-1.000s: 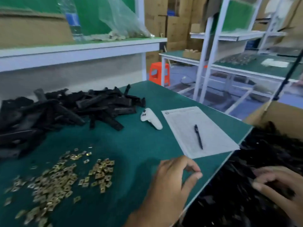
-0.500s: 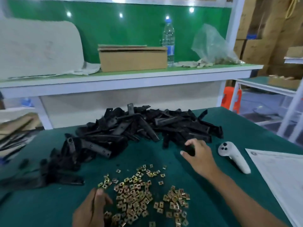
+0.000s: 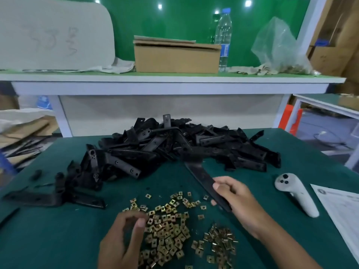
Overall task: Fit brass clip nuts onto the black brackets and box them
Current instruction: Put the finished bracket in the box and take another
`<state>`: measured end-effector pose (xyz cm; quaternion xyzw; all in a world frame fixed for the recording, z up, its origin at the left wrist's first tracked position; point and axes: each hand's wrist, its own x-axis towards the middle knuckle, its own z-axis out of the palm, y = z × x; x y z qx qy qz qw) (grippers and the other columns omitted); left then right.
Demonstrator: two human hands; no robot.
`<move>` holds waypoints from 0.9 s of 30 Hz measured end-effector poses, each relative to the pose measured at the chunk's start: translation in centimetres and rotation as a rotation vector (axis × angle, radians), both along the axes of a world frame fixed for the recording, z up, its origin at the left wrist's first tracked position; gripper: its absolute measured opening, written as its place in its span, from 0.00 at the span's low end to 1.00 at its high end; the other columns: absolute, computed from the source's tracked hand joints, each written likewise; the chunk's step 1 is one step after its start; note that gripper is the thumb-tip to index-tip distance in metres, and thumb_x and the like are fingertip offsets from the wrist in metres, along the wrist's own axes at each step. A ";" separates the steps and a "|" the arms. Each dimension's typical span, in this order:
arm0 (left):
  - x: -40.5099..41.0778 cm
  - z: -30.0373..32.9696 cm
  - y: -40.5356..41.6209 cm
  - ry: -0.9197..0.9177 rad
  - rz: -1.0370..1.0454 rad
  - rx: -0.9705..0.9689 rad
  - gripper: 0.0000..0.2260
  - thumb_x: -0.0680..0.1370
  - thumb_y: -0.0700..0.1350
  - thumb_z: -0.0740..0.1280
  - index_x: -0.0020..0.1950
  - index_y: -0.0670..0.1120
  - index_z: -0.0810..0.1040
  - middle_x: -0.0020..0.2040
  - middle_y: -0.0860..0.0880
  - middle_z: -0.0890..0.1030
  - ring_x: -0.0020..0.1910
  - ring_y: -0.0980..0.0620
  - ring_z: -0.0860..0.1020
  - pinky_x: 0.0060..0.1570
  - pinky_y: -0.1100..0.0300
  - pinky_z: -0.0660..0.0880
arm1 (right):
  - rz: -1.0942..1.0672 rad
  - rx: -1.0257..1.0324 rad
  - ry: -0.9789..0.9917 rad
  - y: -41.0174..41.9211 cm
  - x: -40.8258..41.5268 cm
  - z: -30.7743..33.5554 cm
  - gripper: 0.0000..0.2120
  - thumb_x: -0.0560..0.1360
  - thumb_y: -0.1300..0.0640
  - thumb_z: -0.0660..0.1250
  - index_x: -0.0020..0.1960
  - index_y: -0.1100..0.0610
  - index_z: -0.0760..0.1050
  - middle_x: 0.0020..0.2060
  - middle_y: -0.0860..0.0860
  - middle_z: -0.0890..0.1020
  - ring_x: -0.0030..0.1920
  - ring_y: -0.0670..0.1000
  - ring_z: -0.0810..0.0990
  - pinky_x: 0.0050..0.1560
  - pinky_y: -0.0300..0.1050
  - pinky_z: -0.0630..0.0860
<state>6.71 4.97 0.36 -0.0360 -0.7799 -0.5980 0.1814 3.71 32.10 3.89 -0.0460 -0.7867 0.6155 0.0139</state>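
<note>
**Bracket in hand, nut next**

My right hand (image 3: 236, 199) grips one black bracket (image 3: 202, 175) by its near end, blade pointing to 11 o'clock. My left hand (image 3: 126, 232) curls over the brass clip nuts (image 3: 167, 224); whether it pinches one I cannot tell. I judge the bracket stiff and light, the nuts small and slippery: pinch them by the edges.

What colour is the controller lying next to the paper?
White with dark buttons, the controller shows in the head view.
</note>
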 end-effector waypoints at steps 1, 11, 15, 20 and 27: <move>0.0 -0.1 0.1 0.025 -0.058 0.068 0.15 0.76 0.64 0.68 0.59 0.62 0.77 0.54 0.63 0.84 0.54 0.62 0.81 0.54 0.63 0.75 | 0.129 -0.067 -0.047 -1.1 0.9 0.1 0.09 0.82 0.52 0.66 0.60 0.52 0.79 0.42 0.50 0.86 0.44 0.48 0.86 0.41 0.35 0.77; -0.1 -0.6 -0.6 0.039 -0.062 0.051 0.07 0.73 0.53 0.69 0.45 0.67 0.79 0.42 0.60 0.83 0.40 0.64 0.80 0.37 0.76 0.72 | 0.509 0.592 -0.011 -1.1 2.8 -0.5 0.13 0.77 0.35 0.66 0.60 0.33 0.75 0.55 0.30 0.76 0.58 0.33 0.73 0.55 0.33 0.70; 0.4 -1.0 -0.3 -0.021 -0.209 0.013 0.09 0.73 0.55 0.75 0.51 0.66 0.79 0.46 0.62 0.83 0.46 0.64 0.81 0.42 0.74 0.74 | 0.519 0.814 -0.056 0.2 2.5 -1.0 0.17 0.74 0.35 0.70 0.61 0.36 0.75 0.58 0.33 0.71 0.64 0.36 0.67 0.65 0.41 0.67; 1.0 -1.2 0.2 -0.024 -0.325 -0.116 0.14 0.71 0.66 0.71 0.55 0.67 0.78 0.50 0.65 0.83 0.50 0.66 0.81 0.45 0.77 0.72 | 0.480 0.861 0.037 -0.1 2.2 -1.5 0.07 0.77 0.41 0.70 0.51 0.42 0.77 0.49 0.39 0.76 0.53 0.38 0.74 0.56 0.43 0.74; 1.1 -1.2 0.1 -0.084 -0.408 -0.096 0.14 0.70 0.62 0.72 0.55 0.66 0.78 0.49 0.62 0.85 0.48 0.63 0.83 0.45 0.75 0.74 | 0.373 0.762 0.103 0.4 2.0 -1.9 0.08 0.77 0.43 0.71 0.42 0.40 0.73 0.44 0.41 0.76 0.47 0.39 0.75 0.44 0.36 0.71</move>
